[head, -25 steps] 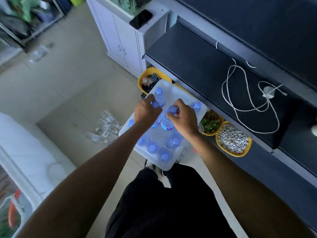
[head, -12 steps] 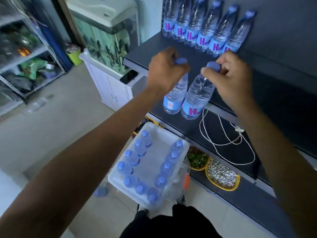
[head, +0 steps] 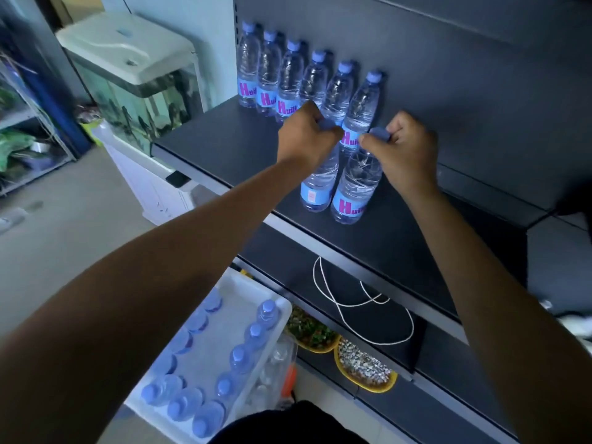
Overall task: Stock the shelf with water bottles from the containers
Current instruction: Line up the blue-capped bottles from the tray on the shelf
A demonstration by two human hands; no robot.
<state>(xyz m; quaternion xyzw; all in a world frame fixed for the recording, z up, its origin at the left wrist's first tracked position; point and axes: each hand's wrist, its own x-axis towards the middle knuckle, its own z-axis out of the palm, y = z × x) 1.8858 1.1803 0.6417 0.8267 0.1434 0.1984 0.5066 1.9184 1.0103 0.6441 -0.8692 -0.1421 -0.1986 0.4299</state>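
My left hand [head: 306, 136] grips the blue cap of a clear water bottle [head: 318, 184], and my right hand [head: 405, 149] grips the cap of a second bottle [head: 355, 190]. Both bottles hang upright side by side, at or just above the dark shelf [head: 230, 145]. Behind them a row of several labelled bottles [head: 288, 75] stands against the shelf's back wall. Below, a white container [head: 224, 318] holds several more blue-capped bottles in two lines.
A white cord [head: 339, 304] lies on the lower shelf. Yellow bowls [head: 365, 370] of dry goods sit under it on the floor level. A fish tank [head: 134, 78] on a white cabinet stands left of the shelf, with a phone [head: 177, 179] on the cabinet.
Both hands lifted a bottle each out of the white container, carried them up to the dark shelf and moved them inward towards the back row.
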